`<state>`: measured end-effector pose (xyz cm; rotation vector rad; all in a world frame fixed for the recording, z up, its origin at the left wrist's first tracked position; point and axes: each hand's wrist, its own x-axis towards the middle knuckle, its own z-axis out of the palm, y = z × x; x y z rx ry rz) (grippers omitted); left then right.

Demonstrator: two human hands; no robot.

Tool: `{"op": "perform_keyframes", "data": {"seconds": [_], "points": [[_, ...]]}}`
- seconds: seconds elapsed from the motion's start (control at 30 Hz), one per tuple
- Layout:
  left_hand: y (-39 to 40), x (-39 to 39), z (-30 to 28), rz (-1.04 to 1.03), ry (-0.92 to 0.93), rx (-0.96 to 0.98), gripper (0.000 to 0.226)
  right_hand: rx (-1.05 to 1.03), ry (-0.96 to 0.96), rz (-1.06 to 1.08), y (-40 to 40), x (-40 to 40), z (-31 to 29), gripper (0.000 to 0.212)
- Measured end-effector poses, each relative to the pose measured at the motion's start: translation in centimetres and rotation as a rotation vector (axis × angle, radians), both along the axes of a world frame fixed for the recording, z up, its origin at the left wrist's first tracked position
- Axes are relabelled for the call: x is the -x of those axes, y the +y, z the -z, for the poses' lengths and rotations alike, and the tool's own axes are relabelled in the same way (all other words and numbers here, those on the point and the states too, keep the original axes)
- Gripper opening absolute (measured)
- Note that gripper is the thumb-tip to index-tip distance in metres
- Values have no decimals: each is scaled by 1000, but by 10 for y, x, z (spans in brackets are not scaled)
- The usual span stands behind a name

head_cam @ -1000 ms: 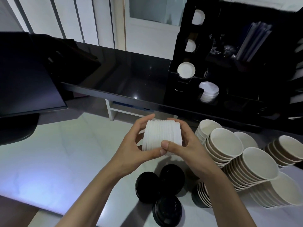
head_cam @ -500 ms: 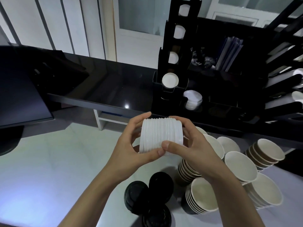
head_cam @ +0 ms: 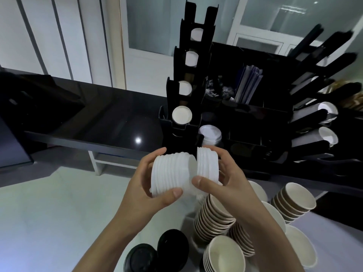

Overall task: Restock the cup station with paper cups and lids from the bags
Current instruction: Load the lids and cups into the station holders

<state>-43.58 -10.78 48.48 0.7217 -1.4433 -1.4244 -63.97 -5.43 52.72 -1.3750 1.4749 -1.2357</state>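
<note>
You're holding both hands up in front of you, forearms coming in from the bottom of the view. Your left hand [head_cam: 146, 185] is curling round the bigger stack of ribbed white plastic lids [head_cam: 171, 173] — thumb along the near edge, fingers wrapping over the top. Your right hand [head_cam: 225, 177] is gripping the smaller stack of white lids [head_cam: 207, 165], thumb pressing on the near side, fingers cupping the far side. The two stacks are lying on their sides, end to end, with a thin gap showing between them at the top while they're nearly touching lower down.

The lids are looking thin and slightly glossy, round, with stepped rims that are giving each stack a ridged, accordion look.

Both stacks are sitting in the air just in front of the tall black slotted cup dispenser [head_cam: 188, 79], which is showing pale round cup bottoms in its holes, standing on the glossy black counter [head_cam: 110, 122]. Another small pile of white lids [head_cam: 210, 133] is resting in the rack just behind your fingers.

Below your right forearm, leaning stacks of brown ribbed paper cups with cream insides [head_cam: 214, 216] are crowding the pale table [head_cam: 49, 213], and matte black domed plastic lids [head_cam: 157, 254] are sitting near the bottom edge between your arms.
</note>
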Motion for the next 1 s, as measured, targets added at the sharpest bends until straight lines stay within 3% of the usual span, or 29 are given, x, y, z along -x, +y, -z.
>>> {"op": "perform_keyframes", "data": {"seconds": [0.47,0.7,0.83,1.0], "points": [[-19,32,4,-14,-10,-36,88,-45,15,-51,-27,22,5,74],[-32,38,10,-29,-41,-8,88,-6,65,76,-52,50,-12,79],[-38,41,13,-10,-38,-22,86,19,408,191,-82,70,-33,85],[-41,47,16,-20,-61,-18,85,-50,757,136,-134,87,-43,91]]}}
